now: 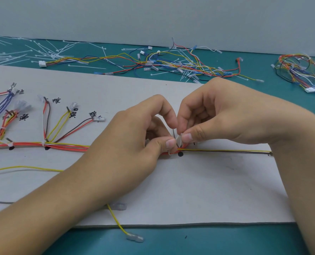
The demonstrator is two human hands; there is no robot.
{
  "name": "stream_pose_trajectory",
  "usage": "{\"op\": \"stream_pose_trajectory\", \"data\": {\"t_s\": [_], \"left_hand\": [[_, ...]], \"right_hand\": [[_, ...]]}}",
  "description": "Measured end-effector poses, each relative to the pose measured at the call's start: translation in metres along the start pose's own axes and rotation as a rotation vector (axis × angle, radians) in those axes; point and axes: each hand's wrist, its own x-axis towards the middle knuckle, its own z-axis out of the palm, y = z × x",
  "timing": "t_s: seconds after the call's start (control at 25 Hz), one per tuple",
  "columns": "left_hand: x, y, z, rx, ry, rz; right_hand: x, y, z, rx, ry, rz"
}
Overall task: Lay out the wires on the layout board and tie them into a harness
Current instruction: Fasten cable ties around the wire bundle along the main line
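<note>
Thumb to thumb over a pale grey layout board point(208, 190), a person's left hand point(134, 144) and right hand point(226, 118) both work a white plastic cable tie point(178, 141). It is looped round a bundle of red, yellow and brown wires point(66, 146) lying along the board. Each hand pinches the tie between thumb and forefinger, the remaining fingers curled in above it. A round black marker dot point(180, 154) sits on the board just below the fingertips.

From the pinch point, a thin yellow and dark pair of wires point(226, 151) runs on under the right hand and wrist. To the left of the left hand, two more white ties point(10, 144) cinch the same bundle. Branch wires fan up from it there to clear-sleeved terminals point(98, 119) beside handwritten black characters point(56, 100).

Below the left forearm, a loose yellow wire point(116, 219) trails off the board's near edge onto a teal work mat point(189, 240).

Beyond both hands a tangle of loose coloured wires point(171, 65) lies on the mat. Spare white cable ties point(51, 54) are scattered beyond the left hand. A coiled bunch of coloured wires point(300, 70) sits beyond the right.
</note>
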Motion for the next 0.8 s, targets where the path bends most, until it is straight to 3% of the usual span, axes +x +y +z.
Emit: {"op": "stream_pose_trajectory", "data": {"t_s": [0.8], "left_hand": [[0.0006,-0.0004,0.0008,0.045,-0.036,0.006]], "right_hand": [[0.0012,0.0032,0.0014,-0.017,-0.043,-0.043]]}}
